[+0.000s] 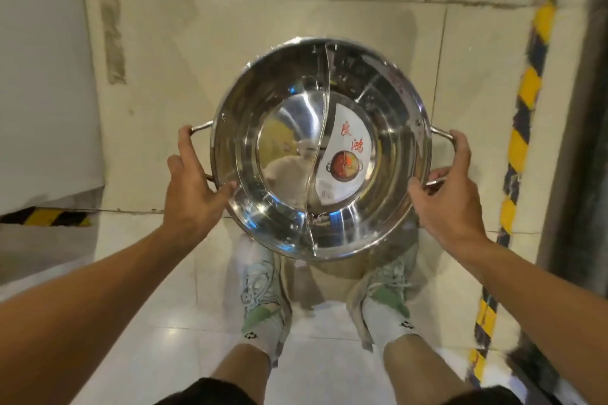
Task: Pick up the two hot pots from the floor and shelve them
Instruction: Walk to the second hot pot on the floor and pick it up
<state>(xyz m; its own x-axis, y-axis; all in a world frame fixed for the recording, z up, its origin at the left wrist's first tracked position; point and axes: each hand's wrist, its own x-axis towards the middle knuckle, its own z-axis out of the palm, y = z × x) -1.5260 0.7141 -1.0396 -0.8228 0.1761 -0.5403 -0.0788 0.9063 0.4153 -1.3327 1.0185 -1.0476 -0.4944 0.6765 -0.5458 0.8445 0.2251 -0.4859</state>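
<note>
A shiny steel hot pot (283, 148) with a curved divider down its middle and a round paper label in its right half is held level above my feet. My left hand (192, 184) grips its left wire handle, thumb on the rim. My right hand (447, 187) grips the right wire handle in the same way. A second wire handle shows just under the left rim, so another pot may be nested beneath; I cannot tell for sure. No shelf is in view.
Pale floor tiles (164, 82) lie below, with my two shoes (260, 283) under the pot. A white block (42, 76) stands on the left with striped tape at its base. A yellow-black striped strip (526, 99) runs along a dark wall edge on the right.
</note>
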